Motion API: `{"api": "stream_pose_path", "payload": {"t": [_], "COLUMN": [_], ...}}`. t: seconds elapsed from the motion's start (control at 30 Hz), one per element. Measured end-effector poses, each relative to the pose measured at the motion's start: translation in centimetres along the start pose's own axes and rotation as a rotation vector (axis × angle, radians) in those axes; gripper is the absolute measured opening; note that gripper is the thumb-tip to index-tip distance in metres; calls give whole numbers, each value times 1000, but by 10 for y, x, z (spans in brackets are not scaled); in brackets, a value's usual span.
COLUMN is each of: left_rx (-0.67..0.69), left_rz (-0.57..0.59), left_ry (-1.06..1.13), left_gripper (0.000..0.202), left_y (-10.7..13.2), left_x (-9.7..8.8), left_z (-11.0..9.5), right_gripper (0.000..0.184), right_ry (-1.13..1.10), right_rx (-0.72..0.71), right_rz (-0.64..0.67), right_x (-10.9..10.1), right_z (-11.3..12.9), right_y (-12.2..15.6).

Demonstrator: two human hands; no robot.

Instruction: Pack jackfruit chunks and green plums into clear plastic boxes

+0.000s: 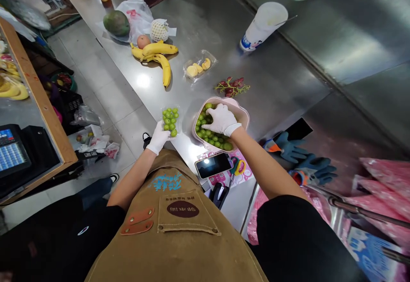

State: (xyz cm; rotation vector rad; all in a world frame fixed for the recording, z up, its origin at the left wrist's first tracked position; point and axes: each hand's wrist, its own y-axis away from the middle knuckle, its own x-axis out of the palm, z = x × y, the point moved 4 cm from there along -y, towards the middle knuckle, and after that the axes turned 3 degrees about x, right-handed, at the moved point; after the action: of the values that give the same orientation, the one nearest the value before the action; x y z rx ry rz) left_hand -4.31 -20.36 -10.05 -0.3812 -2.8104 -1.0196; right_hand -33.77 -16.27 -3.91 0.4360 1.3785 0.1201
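Note:
My left hand (159, 138), in a white glove, is closed on the side of a small clear plastic container (178, 121) at the table's front edge. Several green grapes (169, 118) lie inside that container. To its right stands a pale pink basin (245, 117) holding many more green grapes (208, 134). My right hand (221, 119), also gloved in white, reaches into the basin with its fingers apart and curved over the grapes. Its fingertips touch the grapes, and I see nothing held between them.
Behind the basin lies a bunch of red grapes (232, 87). Farther left are a clear tray with cut fruit (198, 67), bananas (160, 55) and a mango (116, 23). A phone (214, 165), scissors (237, 166) and blue gloves (290, 147) lie near me. A tall cup (263, 25) stands behind.

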Motion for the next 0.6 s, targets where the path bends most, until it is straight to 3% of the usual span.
{"api": "stream_pose_path", "payload": {"t": [0.07,0.23,0.33,0.47,0.6], "left_rx": [-11,-118,-105,-69,-81], "left_rz": [28,299,375,373,256], "left_ry": [29,270,402,434,381], "left_gripper": [83,96,87,66,50], "left_y": [4,21,32,38,32], "left_x": [-2,2,6,9,3], "left_z": [-2,-12,-24,-37,-43], "right_gripper": [69,65,54,35,23], "right_ry": [9,25,11,-36,-88], "right_rx": [-27,17,-8,-21,11], "right_rz": [-10,-5,-15,14,6], "right_x": [1,3,0,-4,-7], "right_z": [2,7,7,6,9], "right_y": [2,9,7,1,2]}}
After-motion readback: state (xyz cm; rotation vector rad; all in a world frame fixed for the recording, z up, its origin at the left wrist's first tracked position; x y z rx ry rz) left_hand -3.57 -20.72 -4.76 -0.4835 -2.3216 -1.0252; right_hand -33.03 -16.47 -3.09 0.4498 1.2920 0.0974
